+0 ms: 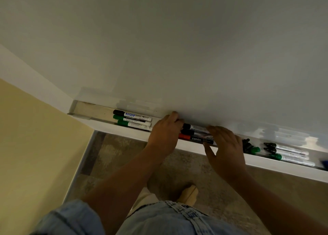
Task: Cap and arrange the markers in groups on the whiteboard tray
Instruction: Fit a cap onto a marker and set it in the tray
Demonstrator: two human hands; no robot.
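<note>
A white whiteboard tray [99, 123] runs from the left down to the right under the whiteboard. At its left lie three capped markers [133, 118], one black and two green. In the middle lie three more: two black-capped ones [193, 129] and a red-capped camlin marker [195, 138]. My left hand [164, 134] presses against their cap ends and my right hand [224, 147] covers their other ends. Loose caps [250, 147], black and green, lie right of my right hand. Three uncapped markers [289, 154] lie further right.
The whiteboard [177, 48] fills the upper view. A yellow wall [35, 146] is on the left. A blue object [324, 163] shows at the tray's right edge. Below the tray are the carpeted floor [124, 154], my denim clothing and one foot [189, 193].
</note>
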